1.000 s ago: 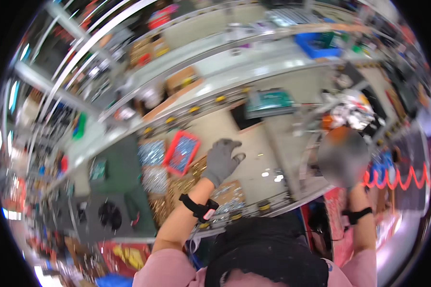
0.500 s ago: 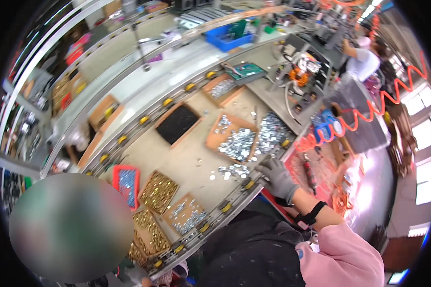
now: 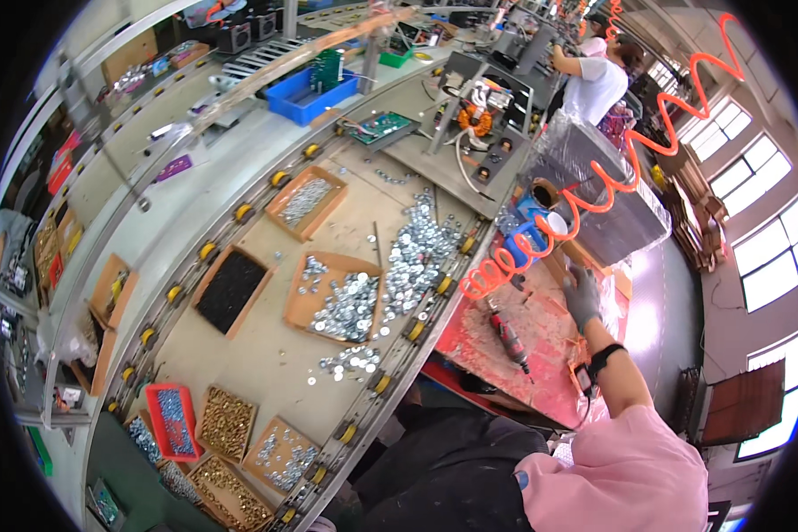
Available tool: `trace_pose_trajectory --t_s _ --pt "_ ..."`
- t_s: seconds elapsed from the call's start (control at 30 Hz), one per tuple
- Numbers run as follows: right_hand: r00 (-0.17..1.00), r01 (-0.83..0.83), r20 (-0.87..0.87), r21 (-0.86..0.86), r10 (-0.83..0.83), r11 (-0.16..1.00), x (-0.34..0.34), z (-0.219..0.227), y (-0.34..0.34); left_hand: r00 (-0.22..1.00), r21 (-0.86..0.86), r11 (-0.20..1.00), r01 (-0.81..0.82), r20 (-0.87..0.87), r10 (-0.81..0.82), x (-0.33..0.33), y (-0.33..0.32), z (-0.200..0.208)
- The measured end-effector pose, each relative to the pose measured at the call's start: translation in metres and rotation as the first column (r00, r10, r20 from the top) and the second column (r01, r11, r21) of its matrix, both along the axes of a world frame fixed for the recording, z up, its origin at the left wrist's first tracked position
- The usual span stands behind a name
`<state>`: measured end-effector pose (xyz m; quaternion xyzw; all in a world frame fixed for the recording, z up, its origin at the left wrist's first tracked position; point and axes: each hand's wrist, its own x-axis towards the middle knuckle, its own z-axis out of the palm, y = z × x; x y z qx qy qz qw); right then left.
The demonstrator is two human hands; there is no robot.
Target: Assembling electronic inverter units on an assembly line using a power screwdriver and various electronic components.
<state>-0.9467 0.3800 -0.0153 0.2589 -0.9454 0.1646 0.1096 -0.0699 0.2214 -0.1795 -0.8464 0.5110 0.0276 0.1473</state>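
Note:
My right hand, in a grey glove with a black band at the wrist, reaches over the far right side of a worn red work surface. Its fingers look stretched out and apart, beside a cardboard box edge, with nothing visible in them. Left of that hand, a red and black power screwdriver lies on the red surface. An orange coiled air hose runs above it. Blue bins stand just beyond the hand. My left hand is out of sight.
Left of me, a roller-edged line carries a cardboard tray of washers, a loose washer pile, a black-filled tray, a red tray and brass parts. A circuit board lies farther off. A co-worker stands beyond.
My right hand has left the line's edge near the washers and moved right, over the red work surface. The view has swung right, showing more of that surface and the screwdriver.

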Motion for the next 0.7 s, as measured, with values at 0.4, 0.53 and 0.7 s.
trace_pose_trajectory --t_s 0.4,0.53,0.7 --pt "0.940 0.218 0.232 0.151 -0.249 0.964 -0.272 -0.036 -0.098 0.999 0.184 0.983 -0.011 -0.044 0.020 -0.275 -0.041 0.068" --pt "0.907 0.293 0.283 0.113 -0.313 0.949 -0.309 -0.050 -0.110 0.986 0.129 0.979 0.158 -0.063 -0.151 -0.357 -0.050 0.087" --pt "0.941 0.293 0.133 0.144 -0.312 0.945 -0.331 -0.081 -0.110 0.987 0.095 0.988 0.121 -0.116 -0.110 -0.419 -0.055 0.076"
